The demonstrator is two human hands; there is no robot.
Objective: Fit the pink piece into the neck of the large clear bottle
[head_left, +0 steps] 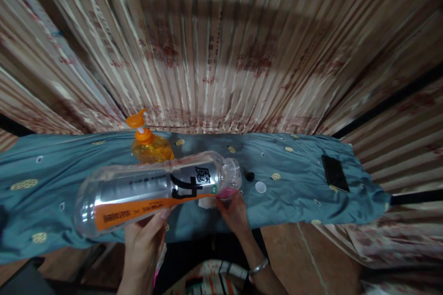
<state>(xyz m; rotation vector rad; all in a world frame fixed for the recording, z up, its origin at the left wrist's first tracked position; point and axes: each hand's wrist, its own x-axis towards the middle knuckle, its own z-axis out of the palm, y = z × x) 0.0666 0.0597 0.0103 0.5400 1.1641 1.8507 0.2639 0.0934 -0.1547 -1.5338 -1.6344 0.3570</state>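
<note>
My left hand (145, 235) grips a clear plastic bottle (155, 191) from below. The bottle has a silver and orange label, lies on its side above the table, and its uncapped mouth points right. My right hand (233, 209), a bangle on its wrist, is closed just under the bottle's neck. It pinches something pink and white that I cannot make out. An orange pump bottle (149, 144) of yellow liquid stands behind the clear bottle.
A teal cloth (294, 179) with small gold motifs covers the table. On it lie a small black cap (249, 176), a white disc (260, 187) and a black phone (334, 173) at the right. Striped curtains (221, 46) hang behind.
</note>
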